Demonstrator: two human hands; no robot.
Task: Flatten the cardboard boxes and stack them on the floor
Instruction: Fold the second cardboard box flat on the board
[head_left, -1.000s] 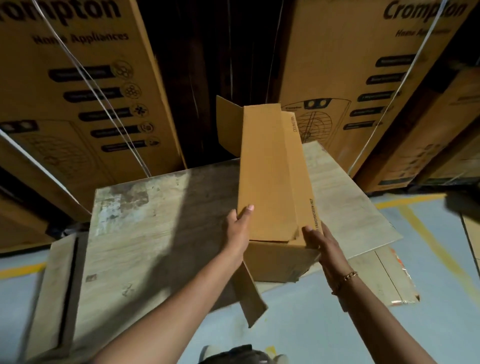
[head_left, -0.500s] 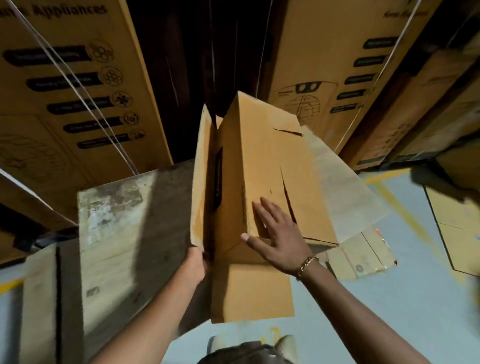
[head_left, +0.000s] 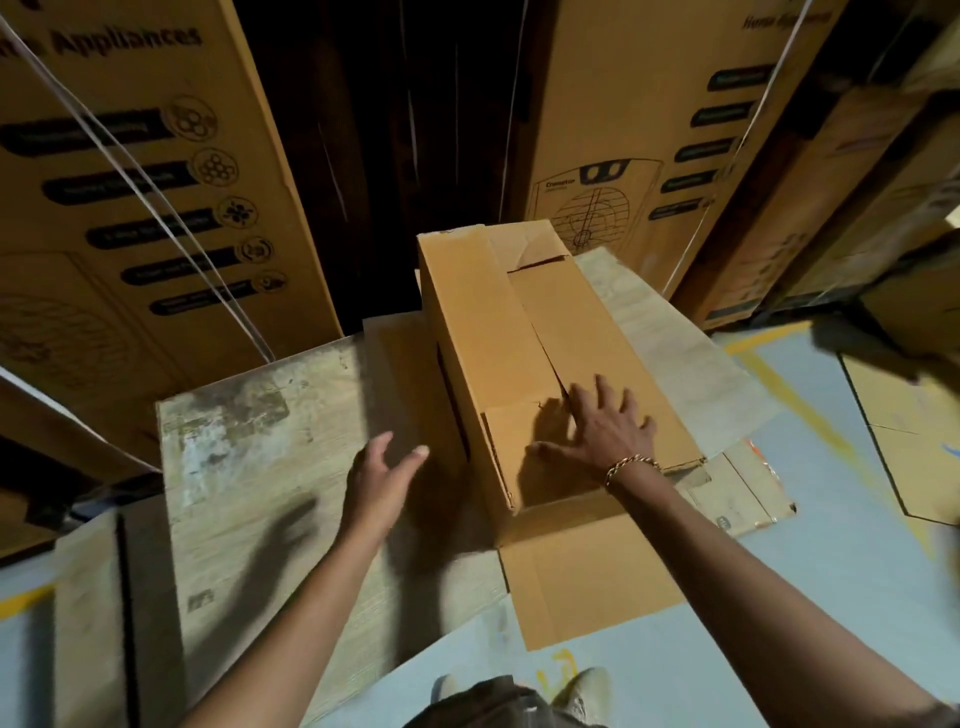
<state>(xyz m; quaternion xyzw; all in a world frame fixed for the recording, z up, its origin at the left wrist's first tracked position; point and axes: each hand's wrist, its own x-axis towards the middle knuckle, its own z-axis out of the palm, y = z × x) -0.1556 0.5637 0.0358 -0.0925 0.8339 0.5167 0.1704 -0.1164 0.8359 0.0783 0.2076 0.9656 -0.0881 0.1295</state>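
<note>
A long brown cardboard box (head_left: 498, 338) lies on the pale flattened board (head_left: 249, 467) on the floor, still box-shaped, its top flaps folded in. One end flap (head_left: 587, 571) hangs open toward me. My right hand (head_left: 605, 434) rests flat, fingers spread, on the near end of the box top. My left hand (head_left: 382, 480) hovers open just left of the box, not touching it, fingers apart.
Tall printed appliance cartons stand behind at left (head_left: 130, 171) and right (head_left: 649, 114), with a dark gap between. More flattened cardboard lies on the blue floor at right (head_left: 904, 431) and under the board (head_left: 737, 493). My shoes (head_left: 576, 691) show at the bottom edge.
The box came down from my hands onto the board and now lies flat. My left hand let go of its edge and pulled away to the left; my right hand stays on top.
</note>
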